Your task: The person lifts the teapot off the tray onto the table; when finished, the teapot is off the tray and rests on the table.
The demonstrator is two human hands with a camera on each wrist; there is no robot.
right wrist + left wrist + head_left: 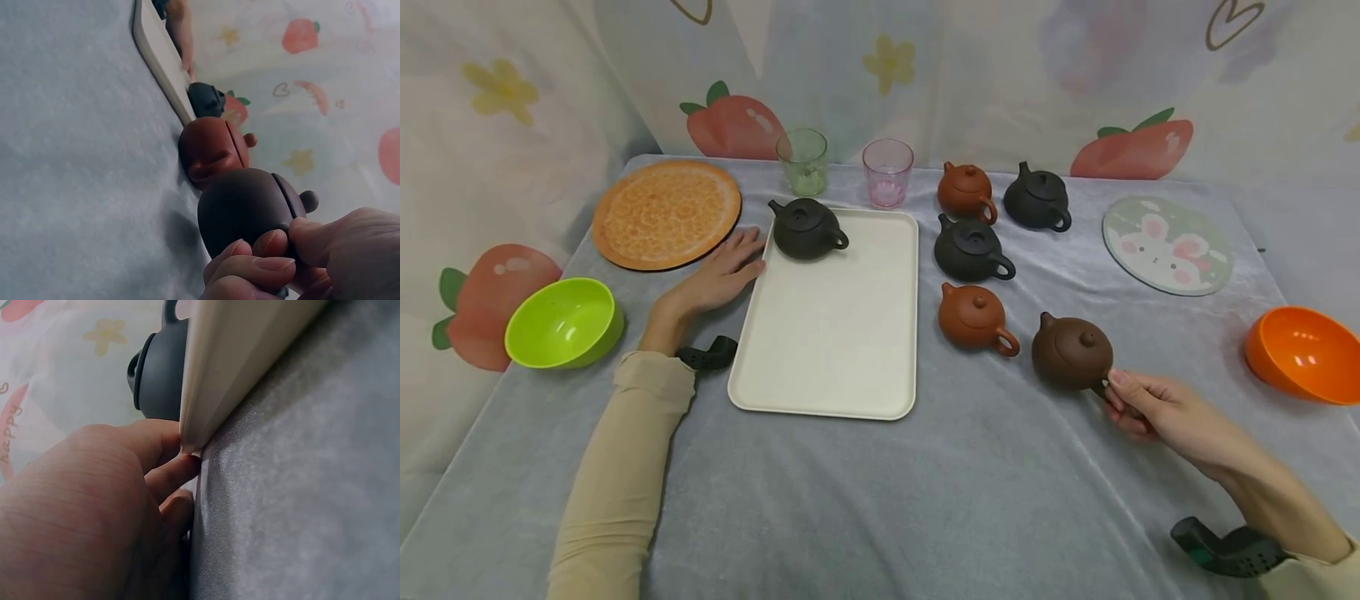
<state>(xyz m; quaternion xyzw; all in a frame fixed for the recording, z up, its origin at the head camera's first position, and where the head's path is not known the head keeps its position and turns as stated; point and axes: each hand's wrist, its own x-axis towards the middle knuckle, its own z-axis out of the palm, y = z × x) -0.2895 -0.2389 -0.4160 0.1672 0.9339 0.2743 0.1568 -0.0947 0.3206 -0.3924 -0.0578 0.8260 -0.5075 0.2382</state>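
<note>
R hand (1157, 408) pinches handle of dark brown teapot (1071, 352); pot body just beyond fingertips. L hand (718, 279) flat, fingers spread, touching tray (831, 333) edge.

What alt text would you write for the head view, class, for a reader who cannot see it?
A person's right hand pinches the handle of a dark brown clay teapot on a grey cloth-covered table. The left hand rests flat beside a cream rectangular tray carrying one black clay teapot.
</note>
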